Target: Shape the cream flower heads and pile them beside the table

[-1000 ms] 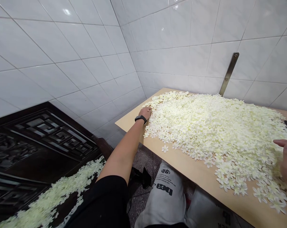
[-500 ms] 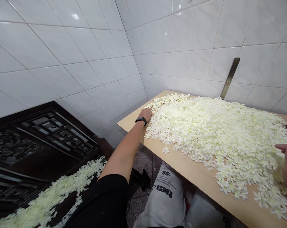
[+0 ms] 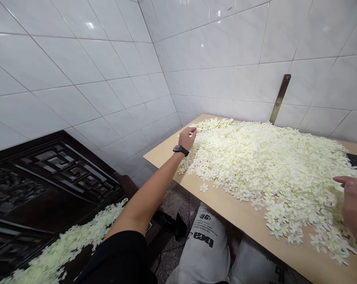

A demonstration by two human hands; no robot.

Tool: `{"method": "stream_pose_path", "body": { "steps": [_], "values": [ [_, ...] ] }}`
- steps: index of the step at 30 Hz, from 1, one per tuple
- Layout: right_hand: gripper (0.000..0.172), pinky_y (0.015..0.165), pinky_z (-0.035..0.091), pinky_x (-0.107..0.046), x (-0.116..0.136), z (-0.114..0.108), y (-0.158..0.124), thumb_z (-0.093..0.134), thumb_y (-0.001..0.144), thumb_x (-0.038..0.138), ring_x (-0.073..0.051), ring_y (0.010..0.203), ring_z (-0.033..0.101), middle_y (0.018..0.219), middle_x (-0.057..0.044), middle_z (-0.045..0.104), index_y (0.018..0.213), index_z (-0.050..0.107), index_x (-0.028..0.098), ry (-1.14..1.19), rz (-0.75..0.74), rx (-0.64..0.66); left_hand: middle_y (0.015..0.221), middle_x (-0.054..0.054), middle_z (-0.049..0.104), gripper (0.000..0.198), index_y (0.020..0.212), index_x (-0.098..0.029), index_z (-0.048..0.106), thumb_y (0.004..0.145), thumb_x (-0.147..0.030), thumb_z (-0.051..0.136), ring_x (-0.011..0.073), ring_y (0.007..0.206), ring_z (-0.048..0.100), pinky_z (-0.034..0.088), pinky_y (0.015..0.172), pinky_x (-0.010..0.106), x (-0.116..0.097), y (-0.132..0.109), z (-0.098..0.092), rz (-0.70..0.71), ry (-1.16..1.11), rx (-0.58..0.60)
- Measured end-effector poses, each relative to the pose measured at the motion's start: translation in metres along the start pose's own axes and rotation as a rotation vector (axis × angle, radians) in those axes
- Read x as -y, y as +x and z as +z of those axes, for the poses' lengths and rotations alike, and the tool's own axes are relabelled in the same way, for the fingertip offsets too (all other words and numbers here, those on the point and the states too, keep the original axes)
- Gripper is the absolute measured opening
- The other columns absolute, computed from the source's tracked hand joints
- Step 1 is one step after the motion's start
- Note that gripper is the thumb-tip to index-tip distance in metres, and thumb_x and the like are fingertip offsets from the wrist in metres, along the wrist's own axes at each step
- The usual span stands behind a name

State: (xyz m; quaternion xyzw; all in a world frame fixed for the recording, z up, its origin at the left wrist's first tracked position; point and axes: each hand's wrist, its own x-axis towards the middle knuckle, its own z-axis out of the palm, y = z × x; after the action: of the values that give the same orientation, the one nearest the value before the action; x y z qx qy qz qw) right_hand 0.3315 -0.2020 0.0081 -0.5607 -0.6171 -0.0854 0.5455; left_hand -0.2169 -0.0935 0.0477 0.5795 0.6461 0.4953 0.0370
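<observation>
A wide heap of small cream-white flowers (image 3: 267,165) covers a light wooden tabletop (image 3: 243,217). My left hand (image 3: 187,138), with a black watch at the wrist, reaches far out to the heap's left edge and touches the flowers there, fingers curled and partly hidden. My right hand (image 3: 352,205) hovers at the frame's right edge over the near right part of the heap, fingers stretched out and apart, holding nothing.
White tiled walls meet in a corner behind the table, with a metal bracket (image 3: 279,98) on the back wall. A dark carved wooden piece (image 3: 48,185) at the left carries more flowers (image 3: 68,244). White printed sacks (image 3: 208,248) lie under the table.
My left hand has shifted slightly further along the heap's left edge. My right hand has edged a little more into view. The view has tilted a bit.
</observation>
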Motion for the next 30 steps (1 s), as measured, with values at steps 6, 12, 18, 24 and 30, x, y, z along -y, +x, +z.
{"method": "stream_pose_path", "body": {
  "steps": [6,12,18,24,30],
  "values": [
    [0.021,0.081,0.056,-0.037,0.010,-0.001,-0.002,0.054,0.093,0.024,-0.025,0.082,0.073,0.086,-0.009,0.075,0.087,0.074,0.019,0.085,-0.164,-0.014,0.097,0.009,0.078,0.032,0.102,-0.015,0.075,0.086,-0.042,0.069,0.0164,0.084,0.072,0.059,0.079,0.031,-0.118,-0.060,0.056,0.053,-0.388,0.180],
    [0.012,0.076,0.057,-0.033,0.023,0.001,-0.020,0.063,0.092,0.023,-0.019,0.078,0.071,0.088,-0.006,0.074,0.102,0.070,0.021,0.235,-0.204,0.104,0.088,0.006,0.075,0.034,0.094,-0.015,0.076,0.074,-0.042,0.084,0.0121,0.077,0.067,0.056,0.077,0.029,-0.212,-0.130,0.118,0.012,-0.975,0.695],
    [0.024,0.074,0.057,-0.031,0.026,0.006,-0.018,0.070,0.090,0.028,-0.016,0.075,0.067,0.092,-0.004,0.072,0.113,0.065,0.022,0.317,-0.169,0.206,0.083,0.005,0.072,0.033,0.095,-0.013,0.076,0.077,-0.039,0.083,0.0097,0.075,0.064,0.053,0.076,0.027,-0.241,-0.157,0.171,0.024,-1.070,1.031],
    [0.024,0.059,0.045,-0.027,0.027,0.003,-0.011,0.065,0.094,0.043,-0.014,0.061,0.057,0.069,0.000,0.062,0.085,0.063,0.021,0.401,0.027,0.337,0.072,0.001,0.067,0.037,0.082,-0.013,0.071,0.078,-0.048,0.082,0.0082,0.066,0.059,0.051,0.067,0.024,-0.247,-0.172,0.186,0.113,-1.045,1.007],
    [0.041,0.054,0.041,-0.025,0.039,-0.003,-0.007,0.056,0.099,0.049,-0.011,0.055,0.050,0.060,0.001,0.056,0.070,0.060,0.020,0.632,0.171,0.552,0.088,0.006,0.070,0.025,0.092,-0.016,0.069,0.098,-0.039,0.062,0.0132,0.081,0.063,0.052,0.070,0.026,-0.236,-0.183,0.180,0.614,-0.808,0.645]
  ]
}}
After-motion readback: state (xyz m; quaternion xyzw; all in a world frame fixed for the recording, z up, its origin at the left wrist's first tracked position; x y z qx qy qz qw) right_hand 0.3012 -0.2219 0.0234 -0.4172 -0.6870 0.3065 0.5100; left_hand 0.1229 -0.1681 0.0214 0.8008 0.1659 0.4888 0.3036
